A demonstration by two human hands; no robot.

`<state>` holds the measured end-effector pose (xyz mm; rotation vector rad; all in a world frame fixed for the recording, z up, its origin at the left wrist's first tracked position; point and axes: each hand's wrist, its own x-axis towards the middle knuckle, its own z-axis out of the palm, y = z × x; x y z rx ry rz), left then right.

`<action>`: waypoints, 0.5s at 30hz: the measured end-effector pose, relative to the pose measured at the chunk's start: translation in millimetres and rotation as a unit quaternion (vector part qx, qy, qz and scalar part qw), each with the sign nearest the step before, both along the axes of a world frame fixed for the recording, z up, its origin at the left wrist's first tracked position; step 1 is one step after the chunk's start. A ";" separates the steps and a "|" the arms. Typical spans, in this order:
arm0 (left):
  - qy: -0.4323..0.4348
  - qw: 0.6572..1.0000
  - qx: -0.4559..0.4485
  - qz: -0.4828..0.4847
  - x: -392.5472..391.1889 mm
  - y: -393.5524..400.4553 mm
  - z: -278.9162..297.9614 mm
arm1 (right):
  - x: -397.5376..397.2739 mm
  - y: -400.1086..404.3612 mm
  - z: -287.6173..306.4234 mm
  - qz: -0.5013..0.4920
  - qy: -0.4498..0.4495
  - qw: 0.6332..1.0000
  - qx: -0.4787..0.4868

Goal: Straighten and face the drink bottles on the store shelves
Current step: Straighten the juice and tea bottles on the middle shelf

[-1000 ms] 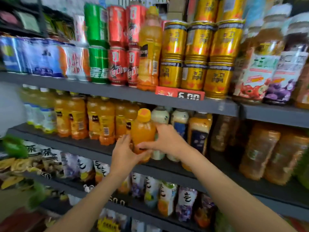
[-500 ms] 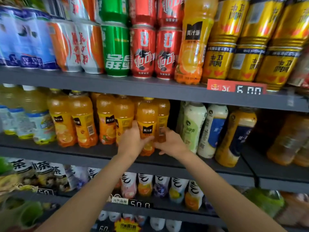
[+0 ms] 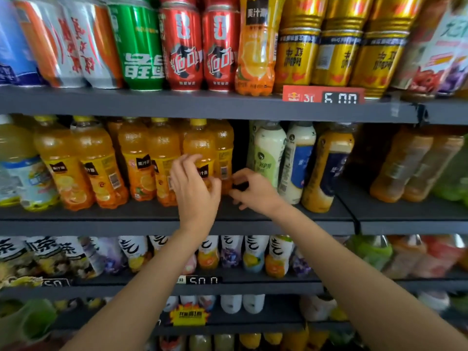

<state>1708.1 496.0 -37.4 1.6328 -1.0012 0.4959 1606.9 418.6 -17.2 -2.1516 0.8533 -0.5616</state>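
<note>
Orange juice bottles with yellow caps stand in a row on the middle shelf (image 3: pixel 177 214). My left hand (image 3: pixel 195 191) curls round the lower front of one orange juice bottle (image 3: pixel 200 145) standing upright at the row's right end, its black label facing me. My right hand (image 3: pixel 255 193) hovers just right of that bottle. Its fingers are loosely curled, their tips by the edge of the orange bottle behind (image 3: pixel 224 153), with a dark gap showing between fingers and thumb.
Pale milk-drink bottles (image 3: pixel 268 153) and a tilted yellow-and-blue bottle (image 3: pixel 326 168) stand right of my right hand. Cans and a tall orange bottle (image 3: pixel 255 46) fill the upper shelf, with a red price tag (image 3: pixel 324 96). Tea bottles (image 3: pixel 253 254) line the shelf below.
The orange bottle, lifted a second ago, now stands on the middle shelf. My right hand has come off its side and my left grip has loosened.
</note>
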 end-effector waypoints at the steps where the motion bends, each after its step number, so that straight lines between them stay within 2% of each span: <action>1: -0.009 1.000 -0.003 -0.023 -8.7 -3.9 3.1 | -9.7 0.0 1.9 0.000 -0.005 1.000 0.005; 3: -0.016 0.997 -0.007 -0.072 -31.9 -15.3 8.2 | -34.4 -3.2 6.0 0.005 -0.006 1.000 -0.007; 7: -0.006 0.989 -0.002 -0.150 -94.3 -44.6 9.2 | -114.8 -22.7 14.4 -0.023 0.050 0.996 -0.073; 12: -0.009 0.969 0.150 -0.197 -196.6 -94.2 -10.0 | -269.5 -59.6 8.8 -0.147 0.082 0.984 -0.055; 15: -0.011 0.950 0.181 -0.255 -287.9 -122.4 -19.7 | -379.1 -80.6 -4.9 -0.236 0.106 0.964 -0.055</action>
